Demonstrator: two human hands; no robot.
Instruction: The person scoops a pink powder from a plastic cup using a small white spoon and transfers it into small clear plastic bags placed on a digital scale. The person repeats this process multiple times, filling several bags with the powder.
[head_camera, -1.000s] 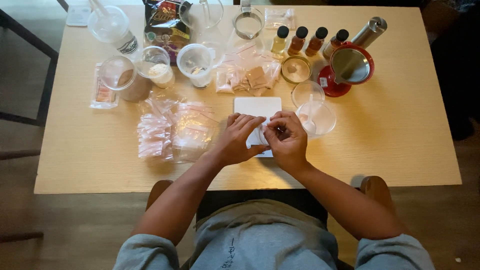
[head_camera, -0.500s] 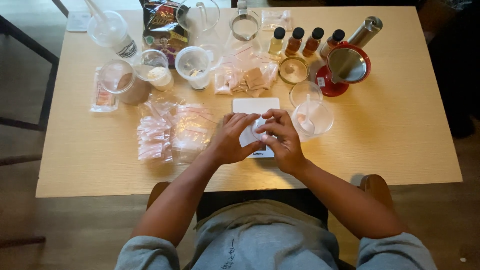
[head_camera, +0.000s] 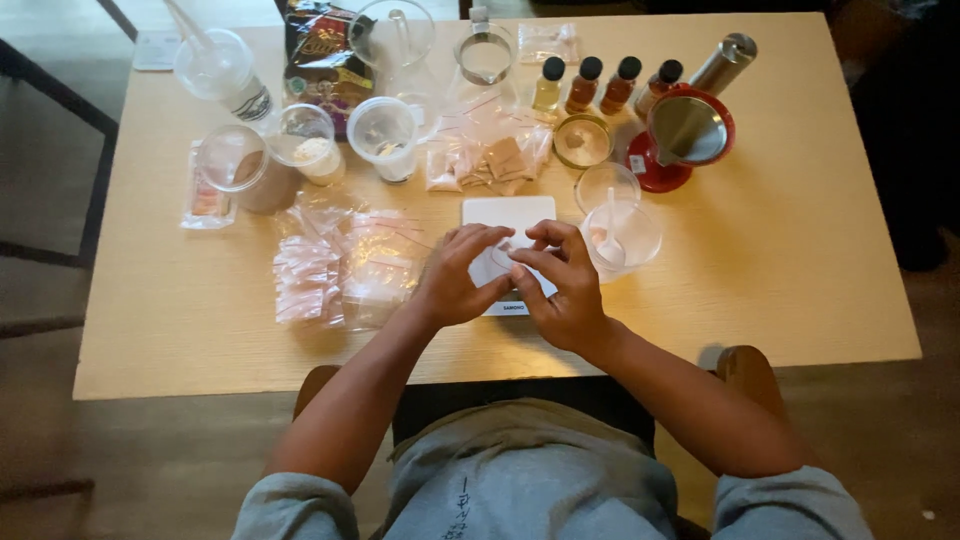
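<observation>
My left hand (head_camera: 458, 278) and my right hand (head_camera: 562, 285) meet over a flat white scale (head_camera: 505, 213) at the middle of the wooden table (head_camera: 800, 280). The fingertips of both hands pinch a small clear bag (head_camera: 508, 252) just above the scale's near half. What the bag holds is too small to tell. A clear bowl (head_camera: 632, 228) with a white spoon (head_camera: 610, 225) in it stands right beside my right hand. A heap of small clear zip bags (head_camera: 340, 265) lies to the left of my left hand.
Behind the scale lie filled little bags (head_camera: 490, 160), a small round tin (head_camera: 582, 140), several dropper bottles (head_camera: 585, 82), a red-based mirror (head_camera: 685, 135), a steel cylinder (head_camera: 725, 62), clear cups (head_camera: 385, 135) and jars (head_camera: 235, 165), and a dark snack bag (head_camera: 320, 60).
Both hands stay over the scale; the fingers have shifted slightly on the little bag. The head view has moved a bit.
</observation>
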